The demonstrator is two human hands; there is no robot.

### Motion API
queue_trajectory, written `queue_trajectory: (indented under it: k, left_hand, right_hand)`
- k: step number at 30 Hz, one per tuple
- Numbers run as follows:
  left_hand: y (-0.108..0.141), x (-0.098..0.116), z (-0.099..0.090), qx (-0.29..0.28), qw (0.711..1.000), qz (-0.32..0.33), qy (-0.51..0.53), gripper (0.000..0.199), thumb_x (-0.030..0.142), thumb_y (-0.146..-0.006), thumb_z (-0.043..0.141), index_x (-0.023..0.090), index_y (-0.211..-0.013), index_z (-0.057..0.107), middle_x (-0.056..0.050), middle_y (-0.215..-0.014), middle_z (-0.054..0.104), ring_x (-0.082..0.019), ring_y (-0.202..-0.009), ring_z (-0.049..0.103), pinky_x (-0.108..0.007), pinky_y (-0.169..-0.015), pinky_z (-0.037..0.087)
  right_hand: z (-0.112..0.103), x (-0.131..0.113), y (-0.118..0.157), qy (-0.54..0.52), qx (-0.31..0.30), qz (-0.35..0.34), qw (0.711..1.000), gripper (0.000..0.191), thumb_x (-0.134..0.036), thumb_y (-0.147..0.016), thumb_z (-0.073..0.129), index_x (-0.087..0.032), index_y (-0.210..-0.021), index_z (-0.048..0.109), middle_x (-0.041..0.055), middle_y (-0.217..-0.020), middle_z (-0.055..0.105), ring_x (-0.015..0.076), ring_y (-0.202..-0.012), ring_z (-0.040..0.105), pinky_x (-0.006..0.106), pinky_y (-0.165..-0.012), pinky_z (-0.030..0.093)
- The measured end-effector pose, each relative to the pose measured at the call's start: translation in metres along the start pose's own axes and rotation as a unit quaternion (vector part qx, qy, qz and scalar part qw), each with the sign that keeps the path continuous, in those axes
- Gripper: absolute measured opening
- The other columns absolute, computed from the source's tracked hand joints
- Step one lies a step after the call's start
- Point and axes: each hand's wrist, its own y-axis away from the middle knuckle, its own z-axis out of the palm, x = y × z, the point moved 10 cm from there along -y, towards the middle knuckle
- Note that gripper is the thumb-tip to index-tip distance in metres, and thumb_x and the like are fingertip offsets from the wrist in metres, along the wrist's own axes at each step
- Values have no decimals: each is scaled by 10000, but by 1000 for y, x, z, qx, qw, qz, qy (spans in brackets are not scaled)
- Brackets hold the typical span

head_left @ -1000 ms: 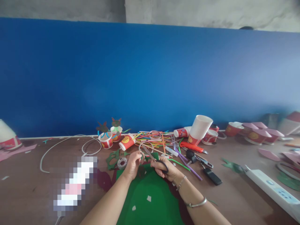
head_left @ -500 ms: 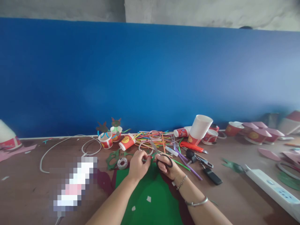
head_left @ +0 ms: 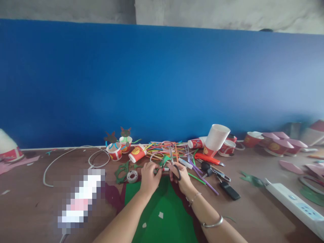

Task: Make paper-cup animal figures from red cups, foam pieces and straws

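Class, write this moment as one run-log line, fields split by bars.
left hand: holding green piece | right hand: holding scissors | nearby: green sheet bearing white scraps

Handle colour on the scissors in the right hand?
Black. Best seen in the head view: the scissors handle at the right hand.

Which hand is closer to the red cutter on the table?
The right hand: it holds the scissors to the left of the red cutter, slightly nearer the viewer. The left hand, pinching green paper, is farther left.
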Motion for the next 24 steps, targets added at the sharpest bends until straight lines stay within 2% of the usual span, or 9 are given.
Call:
queue_trajectory:
  k: [2,5,9,11,16,20,24]
  left_hand:
    - [-2,-1,-5,11,996,-9,86,122,244,-744,558,207,-631,529,-26,-713,565,-210,-781,491,-312,-747,321]
    - [-2,2,-3,-18,982,-11,187,101,236,-707,567,209,-624,517,-20,-709,532,-206,-782,484,-294,-748,339]
    - [2,11,10,-97,969,-3,227,96,197,-663,569,199,-599,498,-9,-690,502,-186,-747,469,-274,-731,345]
    - [3,11,13,-110,967,-9,229,120,197,-672,570,194,-583,489,2,-658,480,-170,-704,455,-263,-699,340]
    - [2,8,6,-81,965,-29,248,111,277,-735,579,194,-661,568,1,-665,526,-162,-688,473,-247,-664,343]
    - [0,-3,0,-36,955,-67,287,156,324,-714,623,187,-641,603,11,-600,533,-136,-590,453,-233,-589,326]
    - [1,-11,10,-56,951,-83,293,168,324,-693,651,178,-627,600,23,-549,530,-115,-527,439,-225,-534,308]
  right_hand:
    - [-6,-6,1,29,50,-24,998,353,-504,-689,661,-169,-684,547,-42,-420,481,73,-360,390,192,-334,206]
    - [-16,-8,0,28,93,-36,995,357,-508,-699,650,-166,-773,579,-43,-436,495,77,-364,395,188,-330,224]
    - [-22,-3,-4,24,88,-32,995,340,-495,-714,629,-164,-688,561,-41,-426,485,67,-341,374,181,-310,197]
    - [-22,0,-5,26,82,-20,996,337,-481,-707,634,-164,-644,538,-41,-417,481,63,-333,371,176,-307,183]
    - [-16,0,-3,25,71,-10,997,310,-458,-699,637,-166,-664,540,-51,-395,467,60,-331,359,176,-315,181]
    - [-11,1,-2,25,51,-9,998,317,-463,-689,647,-168,-652,536,-51,-397,470,66,-327,379,178,-309,181]
    - [-11,2,-3,17,47,-15,999,324,-475,-691,656,-166,-709,557,-48,-419,489,74,-344,405,173,-309,190]
